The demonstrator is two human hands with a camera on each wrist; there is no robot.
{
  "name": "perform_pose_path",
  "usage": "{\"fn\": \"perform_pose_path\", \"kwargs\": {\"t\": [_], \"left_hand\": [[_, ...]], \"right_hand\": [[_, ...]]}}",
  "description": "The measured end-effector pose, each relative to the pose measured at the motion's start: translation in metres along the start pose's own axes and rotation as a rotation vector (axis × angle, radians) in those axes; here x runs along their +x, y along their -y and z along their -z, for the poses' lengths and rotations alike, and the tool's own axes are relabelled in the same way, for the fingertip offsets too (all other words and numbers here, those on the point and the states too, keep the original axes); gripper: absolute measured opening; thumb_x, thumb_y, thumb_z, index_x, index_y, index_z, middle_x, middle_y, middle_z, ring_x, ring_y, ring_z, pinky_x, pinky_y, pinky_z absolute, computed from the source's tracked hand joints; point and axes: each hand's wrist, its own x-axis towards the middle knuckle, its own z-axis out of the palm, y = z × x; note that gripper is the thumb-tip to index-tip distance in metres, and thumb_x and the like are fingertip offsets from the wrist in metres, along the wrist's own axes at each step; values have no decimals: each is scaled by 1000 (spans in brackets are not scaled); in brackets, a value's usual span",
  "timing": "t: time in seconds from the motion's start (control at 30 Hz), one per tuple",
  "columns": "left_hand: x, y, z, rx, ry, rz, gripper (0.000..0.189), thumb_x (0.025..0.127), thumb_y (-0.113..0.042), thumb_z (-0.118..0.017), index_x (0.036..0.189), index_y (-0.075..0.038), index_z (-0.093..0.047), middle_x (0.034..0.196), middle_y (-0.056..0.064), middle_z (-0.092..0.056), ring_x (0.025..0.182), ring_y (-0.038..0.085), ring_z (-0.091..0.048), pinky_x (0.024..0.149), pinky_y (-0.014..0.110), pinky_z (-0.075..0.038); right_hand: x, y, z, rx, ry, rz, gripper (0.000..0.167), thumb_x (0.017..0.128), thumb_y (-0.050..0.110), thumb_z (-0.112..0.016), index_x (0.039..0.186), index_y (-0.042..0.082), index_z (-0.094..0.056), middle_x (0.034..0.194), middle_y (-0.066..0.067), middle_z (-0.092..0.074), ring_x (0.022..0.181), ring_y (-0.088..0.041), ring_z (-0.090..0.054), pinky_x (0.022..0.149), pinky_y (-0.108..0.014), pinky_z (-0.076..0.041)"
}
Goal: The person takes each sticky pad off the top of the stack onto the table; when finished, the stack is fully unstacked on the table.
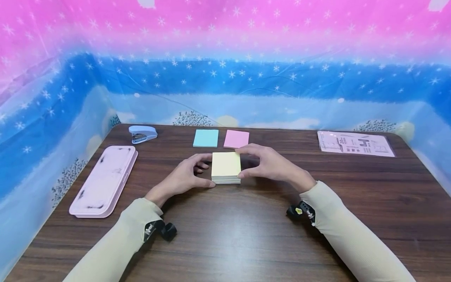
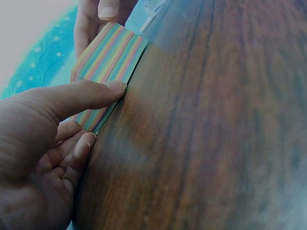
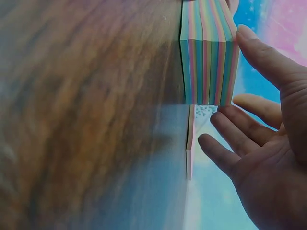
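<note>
I have both hands about a square stack of sticky notes [image 1: 226, 164] that sits on the table [image 1: 229, 243], a little beyond its middle as I look down. The top sheet is pale yellow, and the sides are banded in pink, yellow, green and blue.

My left hand [image 1: 184, 173] is at the stack's 9 o'clock. It is partly open and holds the corner at 7 o'clock, with the thumb laid across the near striped face and the other fingers bent along the left side. My right hand [image 1: 273, 163] is at 3 o'clock, opened wider: thumb tip touching the top edge near the 5 o'clock corner, index finger reaching the 1 o'clock corner, the remaining fingers loosely extended beside the stack.

From the stack, a teal sticky-note pad [image 1: 206, 138] lies at 11 o'clock and a pink sticky-note pad [image 1: 236, 139] between 12 and 1, side by side with a narrow gap. A light blue stapler [image 1: 142, 134] is at 10 o'clock, well apart, and a pale pink pencil case [image 1: 103, 180] with dark marks on its lid lies at 9, beyond my left hand. Between 2 and 3 o'clock there is a flat pink printed packet [image 1: 356, 143]. A snowflake-patterned cloth [image 1: 253, 74] in pink and blue hangs past the table's 12 o'clock edge.
</note>
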Motion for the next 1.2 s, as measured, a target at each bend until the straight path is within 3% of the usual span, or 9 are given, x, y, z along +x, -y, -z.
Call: {"fn": "perform_pose_path", "kwargs": {"t": [0.63,1.2], "left_hand": [[1,1,0,-11,-11,9,87,83,-17,-92,158,-7,-49,140,14,-61,124,31,-59,105,48,-48],[0,0,0,-11,-7,12,87,83,-17,-91,158,-8,-49,141,13,-60,124,31,-59,105,49,-48]], "right_hand": [[1,-2,1,-82,10,71,73,86,33,-92,148,7,-63,148,-11,-59,137,-30,-55,112,-55,-45],[-1,1,3,-80,-56,89,69,84,34,-93,143,8,-68,143,-9,-63,134,-29,-58,109,-53,-48]]}}
